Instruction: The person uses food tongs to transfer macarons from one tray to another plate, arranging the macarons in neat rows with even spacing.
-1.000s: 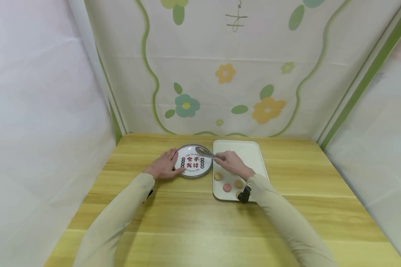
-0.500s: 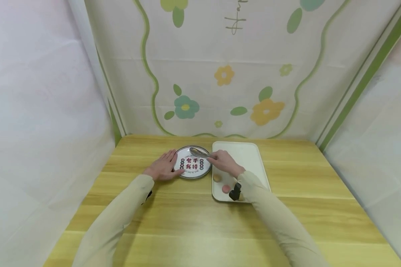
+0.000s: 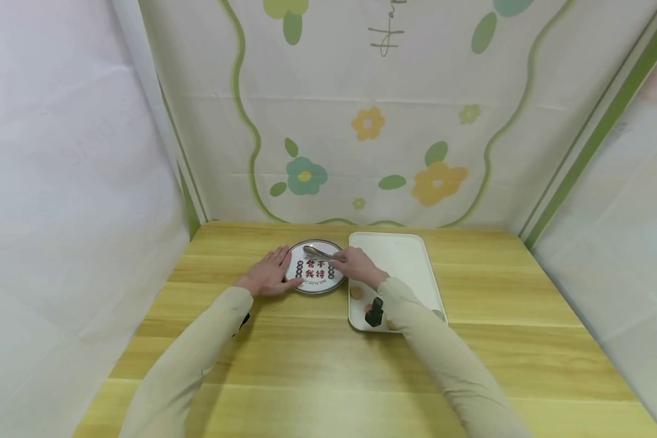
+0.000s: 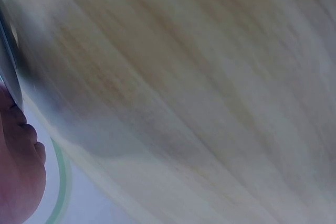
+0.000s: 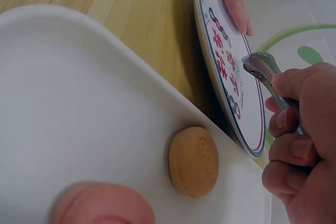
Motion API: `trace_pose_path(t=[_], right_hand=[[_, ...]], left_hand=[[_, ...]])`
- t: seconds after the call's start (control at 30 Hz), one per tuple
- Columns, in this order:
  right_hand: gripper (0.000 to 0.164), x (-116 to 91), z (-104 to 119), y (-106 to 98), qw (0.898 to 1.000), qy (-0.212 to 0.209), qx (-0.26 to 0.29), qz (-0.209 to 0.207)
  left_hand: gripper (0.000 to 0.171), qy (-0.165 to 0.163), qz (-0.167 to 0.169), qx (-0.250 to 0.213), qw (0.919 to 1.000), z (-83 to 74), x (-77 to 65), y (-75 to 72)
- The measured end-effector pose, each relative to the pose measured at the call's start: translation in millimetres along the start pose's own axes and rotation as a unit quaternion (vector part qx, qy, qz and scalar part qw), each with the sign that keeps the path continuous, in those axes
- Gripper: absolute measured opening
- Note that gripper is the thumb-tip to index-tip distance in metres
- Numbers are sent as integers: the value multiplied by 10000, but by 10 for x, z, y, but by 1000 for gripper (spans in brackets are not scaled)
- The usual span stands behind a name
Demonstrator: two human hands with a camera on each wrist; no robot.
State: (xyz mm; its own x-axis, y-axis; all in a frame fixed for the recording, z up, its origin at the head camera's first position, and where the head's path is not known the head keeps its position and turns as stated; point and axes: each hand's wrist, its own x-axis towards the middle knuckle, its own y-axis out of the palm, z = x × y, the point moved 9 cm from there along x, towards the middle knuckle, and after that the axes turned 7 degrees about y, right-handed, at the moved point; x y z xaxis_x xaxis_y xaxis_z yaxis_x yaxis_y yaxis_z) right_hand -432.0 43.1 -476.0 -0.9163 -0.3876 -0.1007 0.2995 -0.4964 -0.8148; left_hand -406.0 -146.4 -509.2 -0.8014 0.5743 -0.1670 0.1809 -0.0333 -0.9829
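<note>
My left hand [image 3: 268,272] lies with straight fingers on the left edge of a round white plate [image 3: 319,283] with red characters and a dark rim. In the left wrist view only part of that hand [image 4: 21,166] shows at the left border. My right hand [image 3: 360,267] grips metal tongs [image 5: 262,65] with perforated heads, their tips over the plate's upper part. Whether anything sits between the tips I cannot tell. Below the right hand, a white tray [image 3: 399,249] holds a tan macaron [image 5: 194,162] and a pink macaron [image 5: 105,205]; the sleeve hides part of the tray.
A green piece [image 3: 439,314] shows at the tray's lower right, beside the sleeve. The tray stands just right of the plate on the wooden table [image 3: 306,377]. A flowered white cloth [image 3: 328,121] closes off the back, with pale cloth walls at both sides.
My right hand has moved left with the tongs, bringing their tips further across the plate. Its sleeve now covers more of the tray's near part. My left hand stays at the plate's edge.
</note>
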Motion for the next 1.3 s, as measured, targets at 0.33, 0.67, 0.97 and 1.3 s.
trace_pose_path(t=[0.33, 0.67, 0.97, 1.3], right_hand=[[29, 38, -31, 62, 9999, 28, -164, -16], [26, 58, -45, 30, 9993, 132, -263, -215], [28, 33, -16, -52, 9985, 23, -211, -512], [28, -112, -144, -183, 9966, -16, -209, -801]], left_hand=[[101, 41, -102, 44, 9999, 11, 8, 30], [101, -15, -43, 75, 10000, 8, -6, 24], [99, 4, -98, 109, 9999, -16, -3, -34], [100, 13, -65, 186, 9998, -10, 5, -20]])
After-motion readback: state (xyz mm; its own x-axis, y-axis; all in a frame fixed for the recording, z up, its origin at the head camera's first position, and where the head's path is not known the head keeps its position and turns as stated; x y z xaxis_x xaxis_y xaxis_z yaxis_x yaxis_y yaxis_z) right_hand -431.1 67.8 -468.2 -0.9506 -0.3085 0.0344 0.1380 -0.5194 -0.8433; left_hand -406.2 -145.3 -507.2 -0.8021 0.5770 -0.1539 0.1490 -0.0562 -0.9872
